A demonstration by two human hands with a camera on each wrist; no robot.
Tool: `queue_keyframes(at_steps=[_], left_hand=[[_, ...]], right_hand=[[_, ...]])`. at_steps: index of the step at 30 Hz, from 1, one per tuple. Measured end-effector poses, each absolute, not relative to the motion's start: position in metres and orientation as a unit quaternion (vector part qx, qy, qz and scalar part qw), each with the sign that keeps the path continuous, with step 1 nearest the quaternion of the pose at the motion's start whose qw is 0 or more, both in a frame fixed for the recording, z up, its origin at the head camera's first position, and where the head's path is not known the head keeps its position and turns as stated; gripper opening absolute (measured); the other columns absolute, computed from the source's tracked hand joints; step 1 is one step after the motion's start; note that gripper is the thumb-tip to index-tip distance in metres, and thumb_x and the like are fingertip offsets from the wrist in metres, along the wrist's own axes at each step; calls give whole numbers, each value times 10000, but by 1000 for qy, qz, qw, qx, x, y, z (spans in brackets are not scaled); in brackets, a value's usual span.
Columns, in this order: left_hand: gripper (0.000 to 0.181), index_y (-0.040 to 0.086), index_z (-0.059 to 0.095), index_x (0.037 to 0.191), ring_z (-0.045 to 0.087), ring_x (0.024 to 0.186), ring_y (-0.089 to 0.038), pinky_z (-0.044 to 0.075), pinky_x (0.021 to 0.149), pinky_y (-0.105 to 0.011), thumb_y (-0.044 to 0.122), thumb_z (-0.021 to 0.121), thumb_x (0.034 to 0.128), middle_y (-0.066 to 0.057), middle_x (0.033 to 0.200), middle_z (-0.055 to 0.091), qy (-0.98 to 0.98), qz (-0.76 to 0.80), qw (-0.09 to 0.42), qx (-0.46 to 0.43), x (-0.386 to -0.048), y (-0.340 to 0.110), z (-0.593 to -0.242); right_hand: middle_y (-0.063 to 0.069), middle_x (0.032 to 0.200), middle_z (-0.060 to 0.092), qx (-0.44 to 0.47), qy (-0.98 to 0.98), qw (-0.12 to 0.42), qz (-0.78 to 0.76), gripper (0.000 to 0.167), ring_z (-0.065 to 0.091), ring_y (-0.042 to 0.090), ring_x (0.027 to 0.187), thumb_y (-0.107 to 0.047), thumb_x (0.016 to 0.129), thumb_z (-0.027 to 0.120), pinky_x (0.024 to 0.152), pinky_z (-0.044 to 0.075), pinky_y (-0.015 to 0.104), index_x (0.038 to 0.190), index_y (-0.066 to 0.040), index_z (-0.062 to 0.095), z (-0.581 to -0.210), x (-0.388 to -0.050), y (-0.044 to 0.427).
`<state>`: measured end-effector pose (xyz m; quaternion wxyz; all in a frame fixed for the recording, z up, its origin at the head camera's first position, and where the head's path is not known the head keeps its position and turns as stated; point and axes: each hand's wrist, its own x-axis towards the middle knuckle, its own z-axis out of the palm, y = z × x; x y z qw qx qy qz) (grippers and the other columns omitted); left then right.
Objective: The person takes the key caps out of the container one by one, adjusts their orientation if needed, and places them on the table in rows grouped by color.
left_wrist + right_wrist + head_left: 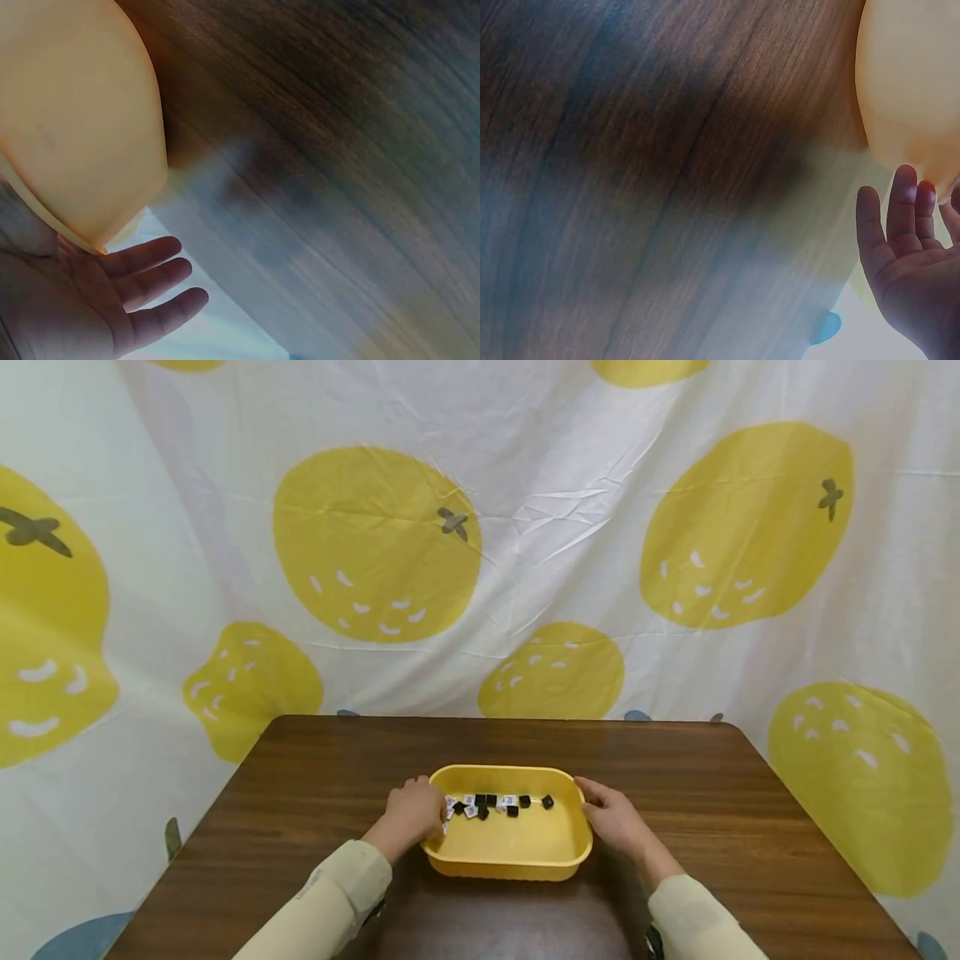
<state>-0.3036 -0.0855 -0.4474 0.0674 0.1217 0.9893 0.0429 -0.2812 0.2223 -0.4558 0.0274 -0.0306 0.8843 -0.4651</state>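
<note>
A yellow plastic tub with rounded corners is at the middle of the table. Inside it, mostly along the far half, lie several small black cubes and small white pieces with printed marks. My left hand grips the left rim, hiding part of that edge. In the left wrist view, three of its fingers stick out past the rim. On the opposite side my right hand holds the right rim, its fingers partly spread beside the outer wall. Whether the tub touches the tabletop, I cannot tell.
The dark wooden table extends on all sides of the tub. Behind it hangs a white cloth printed with yellow lemons, close to the table's far edge.
</note>
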Motion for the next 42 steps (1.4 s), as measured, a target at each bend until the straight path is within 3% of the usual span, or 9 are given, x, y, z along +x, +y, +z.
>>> queue_keyframes(at_steps=[6, 13, 17, 24, 28, 33, 37, 42], left_hand=[[159, 226, 674, 677, 494, 903, -289, 447, 762, -494, 244, 830, 704, -69, 901, 497, 987, 80, 61, 125, -305, -90, -452], [92, 225, 738, 753, 509, 904, -290, 463, 710, -475, 295, 799, 748, -55, 906, 512, 980, 131, 35, 144, -306, -97, -453], [122, 215, 778, 835, 541, 963, -312, 486, 694, -470, 319, 799, 774, -82, 979, 544, 976, 152, 6, 155, -307, -99, -448], [160, 133, 787, 920, 560, 1148, -370, 489, 906, -513, 275, 760, 849, -183, 1250, 588, 961, 218, -44, 164, -314, -105, -442], [149, 65, 771, 912, 609, 1043, -320, 489, 914, -469, 206, 753, 869, -133, 1094, 652, 948, 261, -79, 166, -317, -110, -439], [137, 53, 764, 943, 629, 841, -228, 519, 768, -397, 163, 758, 861, -52, 899, 699, 937, 302, -104, 143, -320, -117, -438], [122, 53, 757, 943, 614, 738, -157, 526, 674, -332, 126, 766, 846, -15, 814, 694, 925, 337, -119, 129, -324, -122, -440], [78, 62, 733, 880, 616, 715, -140, 526, 656, -315, 93, 764, 816, -3, 777, 686, 909, 375, -139, 116, -328, -130, -445]], right_hand=[[111, 904, 516, -32, 887, 27, -461, 464, 499, 269, 904, 6, 977, 489, 716, 404, 331, 1438, 48, 462, -455, -279, 221], [166, 1088, 595, -30, 889, 27, -457, 463, 512, 284, 991, 5, 981, 489, 795, 436, 367, 1443, 38, 463, -456, -279, 221], [161, 1047, 585, -33, 889, 29, -456, 463, 514, 285, 974, 2, 983, 490, 780, 437, 368, 1443, 44, 458, -455, -280, 221], [167, 1109, 592, -31, 892, 25, -451, 461, 507, 296, 1011, 3, 982, 490, 815, 433, 374, 1441, 41, 463, -455, -280, 222], [137, 1031, 576, -31, 891, 24, -452, 460, 505, 292, 991, -1, 982, 492, 793, 425, 364, 1439, 40, 466, -455, -281, 221], [117, 978, 561, -33, 892, 24, -449, 464, 509, 288, 977, 1, 979, 489, 781, 425, 366, 1441, 39, 464, -455, -281, 222], [124, 981, 565, -39, 893, 23, -447, 462, 510, 293, 976, 4, 977, 489, 785, 430, 374, 1436, 51, 463, -456, -281, 222], [130, 1010, 580, -38, 893, 21, -447, 461, 511, 295, 991, 5, 975, 492, 805, 432, 380, 1433, 52, 467, -455, -280, 222]])
